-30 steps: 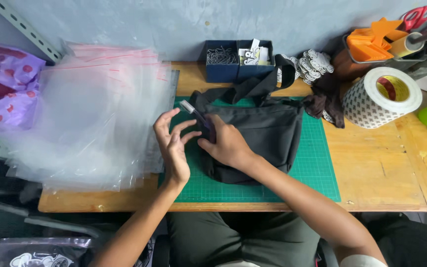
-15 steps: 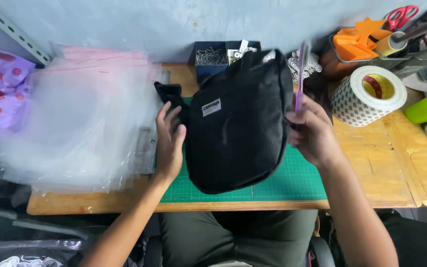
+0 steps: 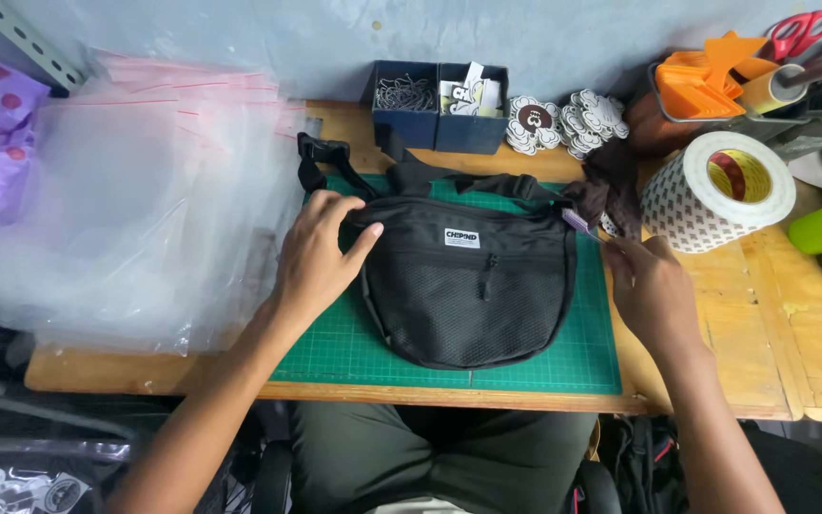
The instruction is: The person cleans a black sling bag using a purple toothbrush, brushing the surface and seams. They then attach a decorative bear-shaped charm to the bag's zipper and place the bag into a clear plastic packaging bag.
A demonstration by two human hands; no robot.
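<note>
Black waist bag lying front-up on green mat, long axis running left-right. Left hand resting spread on bag's left end. Right hand off right end, pinching small purple item, possibly tag.

Your left hand lies flat, palm down, fingers spread; your right hand is curled, fingertips pinched, both forearms angled inward.
</note>
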